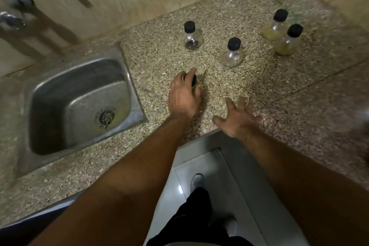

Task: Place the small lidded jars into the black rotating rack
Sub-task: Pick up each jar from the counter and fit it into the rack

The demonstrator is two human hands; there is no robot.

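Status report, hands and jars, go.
Left hand wrapped on one jar. Right hand open, empty. Four jars standing on counter. Rack not in view.

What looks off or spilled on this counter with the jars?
Nothing stands out. Four lidded jars stand upright and capped on the speckled counter, no spill around them. The left hand closes on a fifth jar; the right hand is spread open. The black rack is not in view.

steel sink (60, 94) set in speckled stone counter (249, 90), wall taps (18, 12), grey floor (201, 158)
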